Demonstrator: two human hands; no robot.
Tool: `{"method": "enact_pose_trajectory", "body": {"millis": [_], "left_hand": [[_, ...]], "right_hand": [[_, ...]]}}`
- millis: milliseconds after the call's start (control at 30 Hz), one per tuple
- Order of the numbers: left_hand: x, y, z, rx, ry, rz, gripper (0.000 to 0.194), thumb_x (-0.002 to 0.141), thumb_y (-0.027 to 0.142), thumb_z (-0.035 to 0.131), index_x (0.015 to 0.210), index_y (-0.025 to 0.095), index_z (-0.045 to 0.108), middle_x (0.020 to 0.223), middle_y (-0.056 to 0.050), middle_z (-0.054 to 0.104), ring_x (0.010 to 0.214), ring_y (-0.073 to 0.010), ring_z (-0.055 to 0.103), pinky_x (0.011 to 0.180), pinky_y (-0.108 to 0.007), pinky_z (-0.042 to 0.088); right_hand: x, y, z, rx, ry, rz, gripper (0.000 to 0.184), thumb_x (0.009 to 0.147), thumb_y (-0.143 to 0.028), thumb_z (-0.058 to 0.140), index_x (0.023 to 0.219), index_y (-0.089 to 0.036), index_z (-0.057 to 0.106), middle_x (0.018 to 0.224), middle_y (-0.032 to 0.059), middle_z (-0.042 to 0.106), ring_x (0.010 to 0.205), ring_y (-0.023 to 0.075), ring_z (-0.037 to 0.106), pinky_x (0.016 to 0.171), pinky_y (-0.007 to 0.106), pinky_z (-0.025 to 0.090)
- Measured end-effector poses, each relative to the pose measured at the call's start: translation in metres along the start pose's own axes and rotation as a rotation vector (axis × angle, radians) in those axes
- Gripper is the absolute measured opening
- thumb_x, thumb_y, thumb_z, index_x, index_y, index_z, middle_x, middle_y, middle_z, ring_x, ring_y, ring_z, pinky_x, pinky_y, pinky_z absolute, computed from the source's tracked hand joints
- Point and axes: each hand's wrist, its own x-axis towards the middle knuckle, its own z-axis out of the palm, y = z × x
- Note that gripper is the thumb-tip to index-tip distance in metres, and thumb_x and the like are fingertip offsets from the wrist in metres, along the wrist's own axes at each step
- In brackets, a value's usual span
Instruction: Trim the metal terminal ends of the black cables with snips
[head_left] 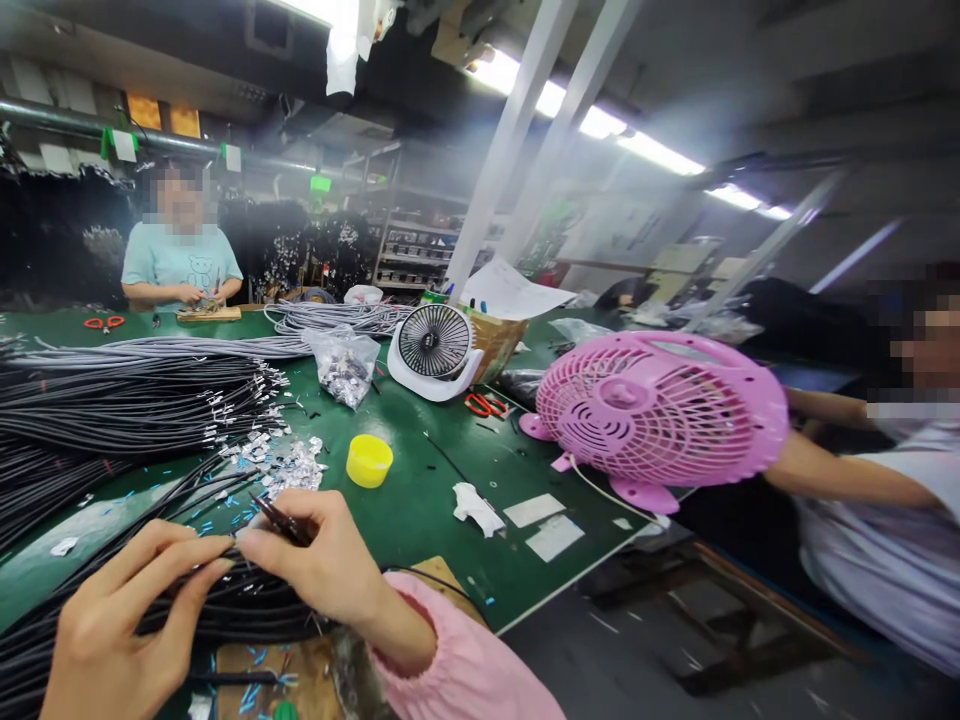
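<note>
Pinching black cable in our left grip, our right grip clamped on 1 dark tool, we work at 8 o'clock.

At seven o'clock the right hand covers much of the dark tool it grips, and whatever sits at the fingertips of the left hand, at eight o'clock, is too small for me to tell. The black cables run out of sight at nine o'clock. Past three o'clock a blurred co-worker is cut off, hands hidden behind the pink fan; what another person handles near half past nine is too small to read.
</note>
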Motion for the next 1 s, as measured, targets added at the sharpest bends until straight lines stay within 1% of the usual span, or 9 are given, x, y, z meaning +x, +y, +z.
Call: {"method": "enact_pose_trajectory", "body": {"millis": [133,233,333,400,567,700,800,900,1000], "left_hand": [[-0.002,-0.004,0.001,0.096,0.009,0.091,0.014,0.097,0.036,0.064,0.097,0.036,0.079,0.081,0.005,0.073,0.063,-0.0134,0.068,0.079,-0.022,0.059],[0.004,0.002,0.003,0.066,-0.003,0.075,0.02,0.101,0.042,0.061,0.093,0.033,0.077,0.073,0.007,0.07,0.053,-0.0105,0.065,0.063,-0.018,0.056],[0.01,0.012,0.007,0.05,-0.001,0.065,0.037,0.104,0.048,0.056,0.079,0.03,0.076,0.062,0.007,0.065,0.043,-0.0077,0.06,0.044,-0.016,0.046],[0.012,0.016,0.011,0.019,-0.007,-0.028,0.048,0.103,0.054,0.056,0.065,0.028,0.07,0.053,0.007,0.057,0.038,-0.0071,0.052,0.04,-0.017,0.041],[0.016,0.013,0.01,-0.265,-0.062,-0.431,0.072,0.087,0.084,0.056,0.048,0.024,0.053,0.044,0.005,0.045,0.038,-0.0093,0.042,0.034,-0.02,0.039],[0.023,0.009,-0.002,-0.335,-0.037,-0.51,0.077,0.084,0.092,0.052,0.046,0.026,0.041,0.04,0.006,0.039,0.033,-0.0089,0.036,0.029,-0.022,0.037],[0.019,0.009,-0.003,-0.31,-0.036,-0.478,0.074,0.08,0.09,0.06,0.049,0.023,0.056,0.041,0.004,0.049,0.036,-0.0101,0.047,0.033,-0.02,0.041],[0.013,0.007,0.0,-0.225,-0.07,-0.393,0.07,0.085,0.086,0.058,0.056,0.023,0.068,0.046,0.003,0.058,0.039,-0.0107,0.054,0.037,-0.017,0.045],[0.01,0.002,0.002,-0.224,-0.153,-0.35,0.067,0.093,0.078,0.054,0.055,0.024,0.065,0.048,0.003,0.059,0.042,-0.0103,0.053,0.04,-0.017,0.044]], "right_hand": [[-0.005,0.011,0.001,-0.16,0.137,-0.193,0.034,0.078,-0.018,0.07,0.055,-0.022,0.044,0.058,-0.0042,0.045,0.055,0.0116,0.041,0.051,0.025,0.037],[-0.007,0.027,0.002,-0.258,0.209,-0.449,0.013,0.082,-0.019,0.068,0.071,-0.023,0.063,0.072,0.0026,0.064,0.063,0.0159,0.058,0.057,0.026,0.05],[-0.005,0.043,0.003,-0.398,0.184,-0.766,0.013,0.083,-0.018,0.06,0.071,-0.023,0.058,0.067,0.0024,0.062,0.053,0.0137,0.055,0.047,0.023,0.047],[-0.002,0.051,0.005,-0.427,0.171,-0.84,0.021,0.084,-0.018,0.061,0.066,-0.023,0.052,0.06,0.0007,0.058,0.048,0.0127,0.053,0.044,0.023,0.045],[0.007,0.057,0.01,-0.239,0.186,-0.677,0.012,0.092,-0.024,0.074,0.081,-0.019,0.075,0.073,0.0043,0.069,0.061,0.0147,0.061,0.057,0.025,0.054],[0.015,0.045,0.011,-0.004,0.178,-0.373,0.026,0.088,-0.034,0.082,0.068,-0.02,0.074,0.063,-0.0012,0.062,0.06,0.0132,0.055,0.057,0.025,0.046],[0.015,0.031,0.01,0.119,0.133,-0.131,0.022,0.09,-0.033,0.078,0.074,-0.018,0.078,0.06,-0.0036,0.057,0.057,0.0116,0.051,0.053,0.023,0.039],[0.01,0.022,0.009,0.106,0.12,-0.172,0.012,0.082,-0.026,0.083,0.092,-0.019,0.084,0.068,-0.0027,0.065,0.06,0.0118,0.054,0.056,0.024,0.042],[0.008,0.025,0.01,-0.014,0.125,-0.344,0.003,0.079,-0.021,0.082,0.08,-0.019,0.08,0.069,-0.0019,0.065,0.058,0.0115,0.054,0.055,0.024,0.041]]}}
